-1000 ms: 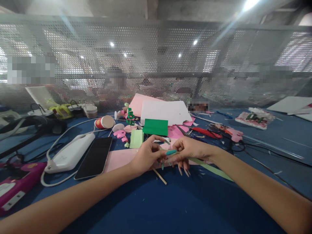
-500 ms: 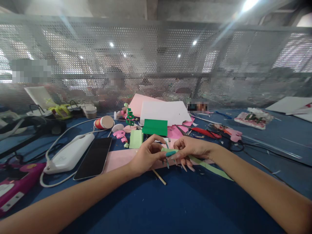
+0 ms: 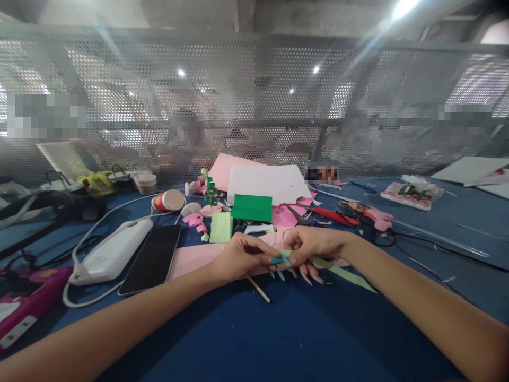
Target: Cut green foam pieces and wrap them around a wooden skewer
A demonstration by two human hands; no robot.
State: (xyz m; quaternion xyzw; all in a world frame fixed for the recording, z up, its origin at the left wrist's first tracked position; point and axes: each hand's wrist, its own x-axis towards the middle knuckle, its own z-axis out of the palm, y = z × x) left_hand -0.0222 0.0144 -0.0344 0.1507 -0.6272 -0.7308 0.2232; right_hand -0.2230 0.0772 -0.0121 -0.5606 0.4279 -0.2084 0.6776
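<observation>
A narrow light green paper strip (image 3: 353, 277) trails out from under my right hand (image 3: 314, 248) toward the right. My right thumb and fingers are pinched on its other end. My left hand (image 3: 245, 255) meets the right one there, its thumb and forefinger with teal nails closed on the same end. The fingers hide most of that end. Below my left hand a thin wooden stick (image 3: 260, 291) pokes out; its upper part is hidden. A flat pink paper strip (image 3: 194, 260) lies on the blue table behind my hands.
Behind are a green paper piece (image 3: 252, 207), white sheets (image 3: 268, 180), a light green paper piece (image 3: 221, 227), pliers (image 3: 296, 213) and a red-handled tool (image 3: 334, 215). A phone (image 3: 153, 260), white power bank (image 3: 115, 249) and purple power strip (image 3: 34, 294) stand left.
My left hand has come slightly down, its fingertips shifting right to my right hand's. Less of the green strip shows between them. A white piece behind the left hand is uncovered.
</observation>
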